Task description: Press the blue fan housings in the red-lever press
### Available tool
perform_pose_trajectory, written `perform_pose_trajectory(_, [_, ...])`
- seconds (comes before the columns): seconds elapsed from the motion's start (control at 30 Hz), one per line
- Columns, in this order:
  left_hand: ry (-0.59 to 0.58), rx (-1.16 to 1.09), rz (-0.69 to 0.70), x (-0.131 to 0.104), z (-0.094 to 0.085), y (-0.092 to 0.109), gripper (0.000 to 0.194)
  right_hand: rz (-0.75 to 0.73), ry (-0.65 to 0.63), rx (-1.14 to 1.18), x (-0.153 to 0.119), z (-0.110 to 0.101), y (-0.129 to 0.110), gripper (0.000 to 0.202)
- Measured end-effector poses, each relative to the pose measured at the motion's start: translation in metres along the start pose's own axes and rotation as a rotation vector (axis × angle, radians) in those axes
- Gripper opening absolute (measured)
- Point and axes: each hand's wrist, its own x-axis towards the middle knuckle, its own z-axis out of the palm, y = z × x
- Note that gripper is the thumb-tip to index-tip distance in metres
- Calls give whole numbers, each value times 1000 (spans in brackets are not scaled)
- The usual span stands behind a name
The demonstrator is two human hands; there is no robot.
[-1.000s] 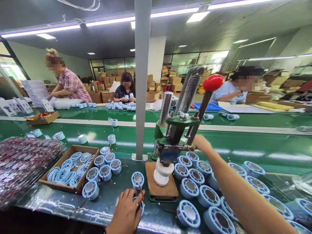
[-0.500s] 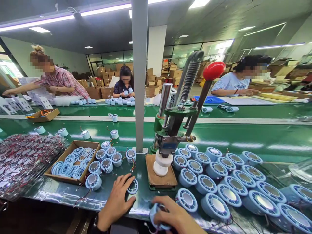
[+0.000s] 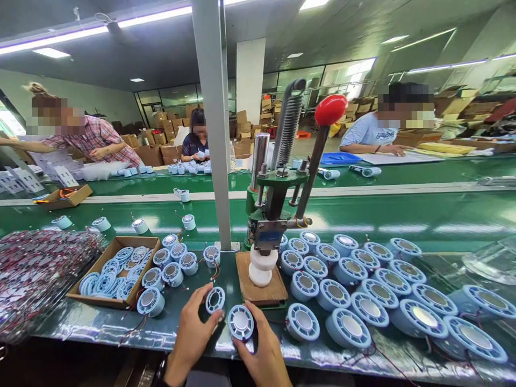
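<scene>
My left hand [image 3: 197, 322] pinches a light-blue slotted ring [image 3: 208, 304] between thumb and index finger, just above the bench or resting on it; I cannot tell which. Close beside it, my right hand [image 3: 260, 341] grips a round light-blue motor unit [image 3: 241, 321] with a silver disc in its slotted face, which is turned up toward me. Behind both hands stands a hand press [image 3: 274, 215] with a red knob [image 3: 330, 110] on its lever. White round pads [image 3: 263, 266] sit over the press's brown base [image 3: 242, 279].
Many finished-looking motor units [image 3: 368, 306] with wires crowd the bench on the right. A cardboard box [image 3: 113, 242] of loose rings and several more units [image 3: 172, 273] stand left. Wired parts [image 3: 40, 279] are piled far left. A grey post [image 3: 213, 134] rises behind; people work across the green belt [image 3: 363, 215].
My right hand has brought the motor unit up from the bench's front edge, turning its face up beside the left hand. The left fingers have closed on the ring. The view has shifted slightly.
</scene>
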Motion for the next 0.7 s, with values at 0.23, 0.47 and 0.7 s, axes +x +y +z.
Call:
perform_pose_trajectory(0.23, [-368,-62,136,-6,-3,54,79,32,35,52,4,-2,-3,66])
perform_pose_trajectory(0.47, [-294,-144,13,-10,6,50,73,-10,8,12,-1,-5,0,63])
perform_pose_trajectory(0.7, [-217,-258,-39,-23,20,37,69,15,-114,21,0,-6,-1,73])
